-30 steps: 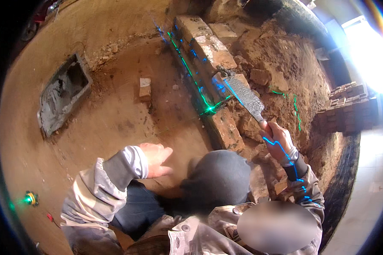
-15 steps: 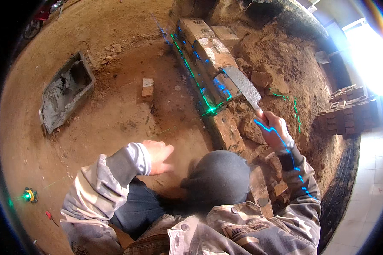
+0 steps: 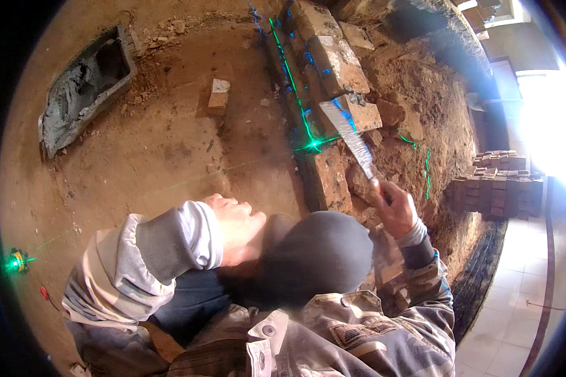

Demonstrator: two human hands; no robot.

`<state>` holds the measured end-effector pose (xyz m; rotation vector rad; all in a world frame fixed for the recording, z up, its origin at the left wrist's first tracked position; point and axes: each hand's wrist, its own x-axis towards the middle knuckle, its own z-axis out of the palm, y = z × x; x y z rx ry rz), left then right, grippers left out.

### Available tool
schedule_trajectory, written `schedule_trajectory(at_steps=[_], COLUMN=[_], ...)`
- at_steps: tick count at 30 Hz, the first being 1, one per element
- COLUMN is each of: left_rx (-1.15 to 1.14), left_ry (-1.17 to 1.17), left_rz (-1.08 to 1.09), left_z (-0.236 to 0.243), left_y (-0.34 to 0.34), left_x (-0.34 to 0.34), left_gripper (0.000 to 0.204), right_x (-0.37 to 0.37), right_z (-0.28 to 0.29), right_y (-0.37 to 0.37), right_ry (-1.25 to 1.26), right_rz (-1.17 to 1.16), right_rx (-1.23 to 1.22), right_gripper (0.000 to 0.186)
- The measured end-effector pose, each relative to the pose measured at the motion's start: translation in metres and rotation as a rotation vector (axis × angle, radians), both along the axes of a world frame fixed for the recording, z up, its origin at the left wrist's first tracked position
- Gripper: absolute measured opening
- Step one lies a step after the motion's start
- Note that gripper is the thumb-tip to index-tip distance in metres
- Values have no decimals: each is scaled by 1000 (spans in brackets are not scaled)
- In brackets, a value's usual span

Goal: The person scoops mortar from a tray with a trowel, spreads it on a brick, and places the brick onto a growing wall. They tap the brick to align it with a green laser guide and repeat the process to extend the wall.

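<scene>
At far left sits a mortar trough (image 3: pixel 97 107); the left hand (image 3: pixel 239 229) hangs loosely curled, apparently empty, by the knee (image 3: pixel 324 248), which blocks some view; nearer the green laser spot (image 3: pixel 314 144) now, the trowel (image 3: pixel 351 139) tips more edge-on, crossing the brick wall (image 3: pixel 333 179), the right hand (image 3: pixel 395 208) gripping its handle; beyond, a brick stack (image 3: pixel 497 195) stands

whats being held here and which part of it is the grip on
The right hand holds a bricklayer's knife by its handle; nothing shows held in the left hand.
</scene>
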<state>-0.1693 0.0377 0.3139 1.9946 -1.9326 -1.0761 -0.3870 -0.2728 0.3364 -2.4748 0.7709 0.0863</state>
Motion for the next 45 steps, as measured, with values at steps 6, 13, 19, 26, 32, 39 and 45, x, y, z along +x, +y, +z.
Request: schedule_trajectory(at_steps=[6,13,19,26,32,39,45], left_rx=[-32,46,86,59,-32,-7,-30], left_ry=[22,79,29,82,82,135,129], left_rz=[18,3,37,39,60,26,-101], left_z=[2,-2,0,1,-1,-10,-22], left_y=[-3,-12,-16,-11,-4,12,10], left_x=[6,8,6,0,2,12,30], left_gripper=[65,66,64,63,64,61,54], right_x=[-6,11,-52,-94,-89,-50,-41], right_z=[-66,-100,-131,-113,-165,-211,-279], right_y=[2,-8,-17,-30,-19,34,31], right_ry=[7,-143,-39,215,-124,-290,-379], right_rz=[19,-152,-33,-310,-831,-1097,-1069], right_rx=[449,574,433,519,959,1104,798], right_gripper=[40,51,40,47,41,39,40])
